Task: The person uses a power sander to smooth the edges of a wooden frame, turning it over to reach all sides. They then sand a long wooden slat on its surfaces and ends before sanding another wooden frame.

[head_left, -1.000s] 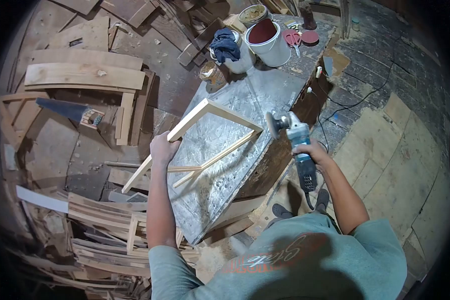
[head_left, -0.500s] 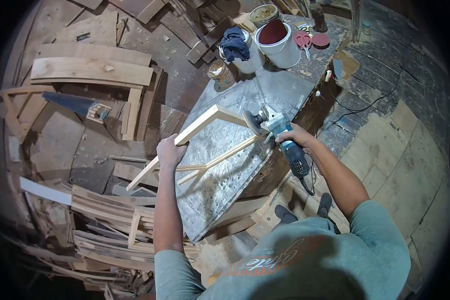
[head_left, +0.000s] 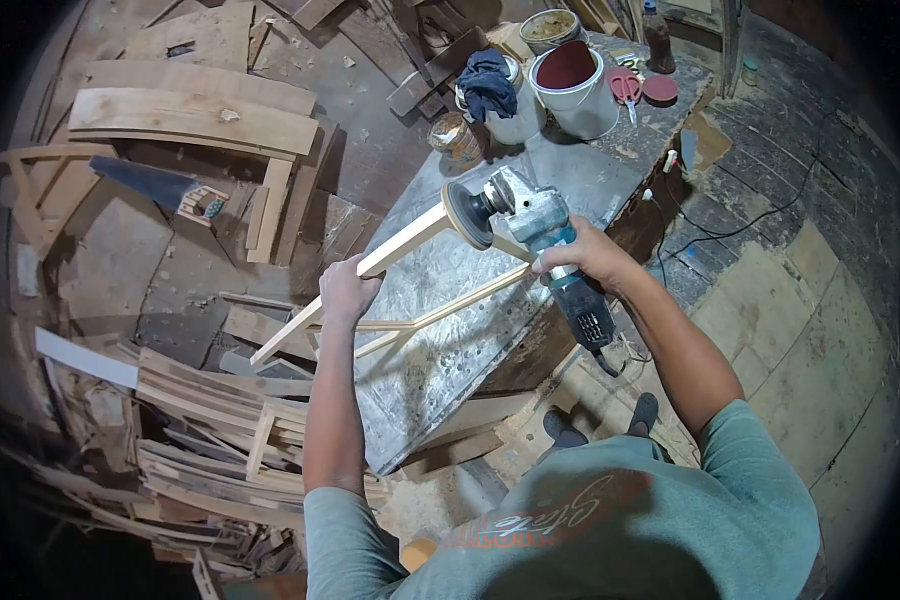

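Note:
My left hand [head_left: 348, 290] is wrapped round the left bar of an angled wooden frame [head_left: 402, 246]. The frame stands on a worn, greyish work surface [head_left: 390, 420], with thinner struts spreading to the right. In my right hand [head_left: 582, 252] is a teal and grey angle grinder [head_left: 545, 222], gripped round its body. The grinder's round disc [head_left: 467, 215] is tilted at the frame's upper corner, touching or very close to it, and hides that corner.
White buckets [head_left: 576, 95], one with a dark cloth [head_left: 487, 84], stand at the far end near red-handled scissors [head_left: 625, 88]. A handsaw [head_left: 150, 185] and curved boards [head_left: 190, 120] lie left. Wooden strips [head_left: 210, 410] are piled lower left. A cable [head_left: 740, 235] crosses the right floor.
The grinder has moved left and up, from the frame's right bar to its upper corner, and its disc has turned. My left hand still holds the frame. The view has shifted slightly.

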Demonstrator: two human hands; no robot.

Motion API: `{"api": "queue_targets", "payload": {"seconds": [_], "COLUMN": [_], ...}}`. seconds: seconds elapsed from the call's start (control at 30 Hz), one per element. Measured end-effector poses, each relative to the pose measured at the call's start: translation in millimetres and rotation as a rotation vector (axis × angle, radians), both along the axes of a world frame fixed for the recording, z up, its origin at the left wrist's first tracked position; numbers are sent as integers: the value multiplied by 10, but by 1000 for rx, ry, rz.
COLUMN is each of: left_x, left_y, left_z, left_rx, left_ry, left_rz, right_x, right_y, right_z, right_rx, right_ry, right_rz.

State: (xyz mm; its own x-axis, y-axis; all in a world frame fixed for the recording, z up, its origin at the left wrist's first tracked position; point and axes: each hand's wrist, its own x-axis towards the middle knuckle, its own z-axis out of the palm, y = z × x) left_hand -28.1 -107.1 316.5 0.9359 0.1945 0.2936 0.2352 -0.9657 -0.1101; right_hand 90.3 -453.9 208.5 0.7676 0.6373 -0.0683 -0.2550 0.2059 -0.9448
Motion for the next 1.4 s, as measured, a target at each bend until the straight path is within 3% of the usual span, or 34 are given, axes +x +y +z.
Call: {"api": "queue_targets", "payload": {"seconds": [0.2,0.6,0.97,1.17,1.27,1.4], "left_x": [0,15,20,40,48,72], "left_y": [31,32,48,-13,44,72], "left_z": [-23,-8,-14,37,2,-8], "left_rx": [31,24,23,0,14,19], "left_ry": [-1,25,18,39,22,39], "left_rz": [0,9,16,41,24,18], "right_x": [23,10,61,239,122,115], "right_y": [-33,-16,-36,17,-30,10], "right_z": [-221,76,-230,-723,-210,1], "right_rx": [-80,-6,-112,-121,-186,-6], "right_ry": [5,-67,-54,75,8,-15], "right_rz": [12,11,-40,116,15,58]}}
